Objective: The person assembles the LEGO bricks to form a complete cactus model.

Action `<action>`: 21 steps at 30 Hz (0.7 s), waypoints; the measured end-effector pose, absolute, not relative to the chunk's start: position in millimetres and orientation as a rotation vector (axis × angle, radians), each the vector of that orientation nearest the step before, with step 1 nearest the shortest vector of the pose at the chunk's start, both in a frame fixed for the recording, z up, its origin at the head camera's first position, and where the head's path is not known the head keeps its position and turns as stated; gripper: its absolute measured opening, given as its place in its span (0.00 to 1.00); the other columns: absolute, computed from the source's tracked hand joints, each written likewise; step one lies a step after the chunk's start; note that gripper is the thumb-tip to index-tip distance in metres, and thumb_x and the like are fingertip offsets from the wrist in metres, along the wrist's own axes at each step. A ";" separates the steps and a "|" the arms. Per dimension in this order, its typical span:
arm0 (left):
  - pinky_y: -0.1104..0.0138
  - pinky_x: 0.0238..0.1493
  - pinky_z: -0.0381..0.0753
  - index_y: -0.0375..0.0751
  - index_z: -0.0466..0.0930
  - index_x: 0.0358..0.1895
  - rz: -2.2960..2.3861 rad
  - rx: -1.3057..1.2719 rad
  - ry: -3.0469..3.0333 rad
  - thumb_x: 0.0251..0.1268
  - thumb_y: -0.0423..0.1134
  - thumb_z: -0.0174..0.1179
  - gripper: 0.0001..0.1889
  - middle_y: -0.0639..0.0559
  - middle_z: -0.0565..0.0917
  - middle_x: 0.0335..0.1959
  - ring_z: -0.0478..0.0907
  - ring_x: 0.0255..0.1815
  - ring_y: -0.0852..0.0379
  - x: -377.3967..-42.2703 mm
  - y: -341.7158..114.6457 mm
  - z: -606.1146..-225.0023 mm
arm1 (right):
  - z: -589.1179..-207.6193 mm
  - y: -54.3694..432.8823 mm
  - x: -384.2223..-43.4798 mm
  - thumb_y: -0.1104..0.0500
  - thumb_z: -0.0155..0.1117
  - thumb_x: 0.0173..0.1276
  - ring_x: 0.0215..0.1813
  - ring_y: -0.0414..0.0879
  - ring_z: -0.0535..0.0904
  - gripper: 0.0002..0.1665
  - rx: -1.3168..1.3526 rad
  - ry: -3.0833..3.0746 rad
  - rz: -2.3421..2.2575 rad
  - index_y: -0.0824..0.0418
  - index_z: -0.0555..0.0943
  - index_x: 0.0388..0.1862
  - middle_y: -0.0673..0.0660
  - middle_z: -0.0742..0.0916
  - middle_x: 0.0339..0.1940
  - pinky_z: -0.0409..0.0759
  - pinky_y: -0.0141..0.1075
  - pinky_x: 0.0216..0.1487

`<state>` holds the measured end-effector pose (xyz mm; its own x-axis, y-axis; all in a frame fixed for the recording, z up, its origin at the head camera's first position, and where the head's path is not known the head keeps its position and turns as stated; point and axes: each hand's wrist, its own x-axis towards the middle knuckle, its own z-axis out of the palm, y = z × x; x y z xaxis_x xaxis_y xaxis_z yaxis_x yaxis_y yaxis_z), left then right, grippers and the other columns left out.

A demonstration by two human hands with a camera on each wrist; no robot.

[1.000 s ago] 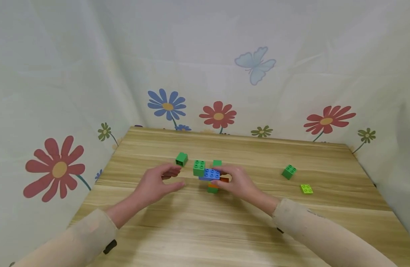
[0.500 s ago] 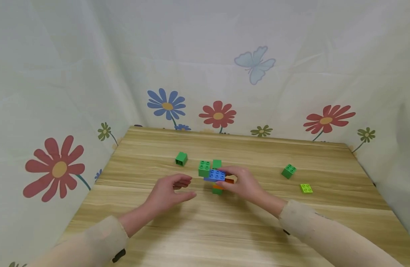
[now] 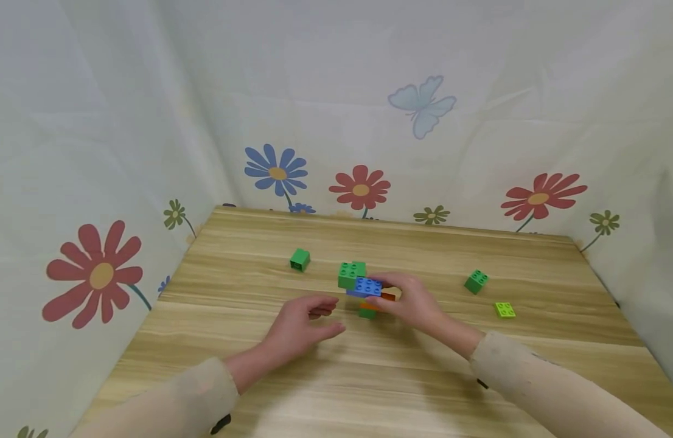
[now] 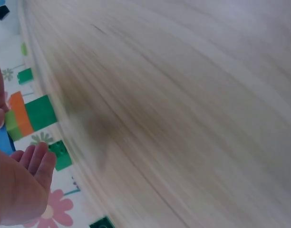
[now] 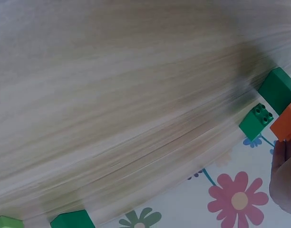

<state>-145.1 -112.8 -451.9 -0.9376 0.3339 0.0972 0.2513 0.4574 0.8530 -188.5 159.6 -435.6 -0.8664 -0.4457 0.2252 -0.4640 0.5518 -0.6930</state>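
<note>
My right hand [image 3: 415,301] pinches a stack of toy building bricks between thumb and fingers, at the blue brick [image 3: 367,286]. A green brick [image 3: 347,275] sits studs up on the blue one's left end. Below are a lime brick [image 4: 12,126], an orange brick [image 5: 286,121] and, lowest, a green brick [image 4: 41,113]. To the left of the stack my left hand [image 3: 298,325] is held with thumb and fingers apart, holding nothing. Its fingertips point toward the stack, a short gap away. In the right wrist view the right hand's fingers lie against the orange brick.
Behind the stack, partly covered, is another green brick [image 3: 359,267]. One green brick [image 3: 300,260] lies on its side farther left, its hollow underside showing. At right are a green brick [image 3: 476,281] and a flat lime brick [image 3: 504,310]. A flower-printed cloth [image 3: 314,91] hangs behind the wooden table [image 3: 424,383].
My right hand has carried the stack a little to the right. My left hand has followed to the right and slightly nearer, its fingers still apart. The loose bricks have not moved.
</note>
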 end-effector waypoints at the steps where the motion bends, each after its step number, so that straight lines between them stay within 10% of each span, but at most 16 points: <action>1: 0.52 0.63 0.85 0.35 0.84 0.64 1.509 0.525 2.605 0.65 0.43 0.78 0.27 0.41 0.88 0.59 0.87 0.58 0.46 -145.1 -110.5 -452.3 | -435.9 160.8 -188.8 0.56 0.78 0.70 0.54 0.51 0.89 0.26 0.809 -2.742 1.244 0.62 0.86 0.65 0.58 0.91 0.58 0.89 0.48 0.57; 21: 0.53 0.64 0.85 0.37 0.84 0.66 1.490 0.579 2.611 0.68 0.46 0.76 0.27 0.43 0.87 0.62 0.86 0.61 0.47 -141.8 -73.3 -459.2 | -437.9 177.7 -191.1 0.57 0.79 0.70 0.55 0.54 0.89 0.26 0.776 -2.745 1.216 0.62 0.86 0.65 0.60 0.90 0.60 0.89 0.52 0.57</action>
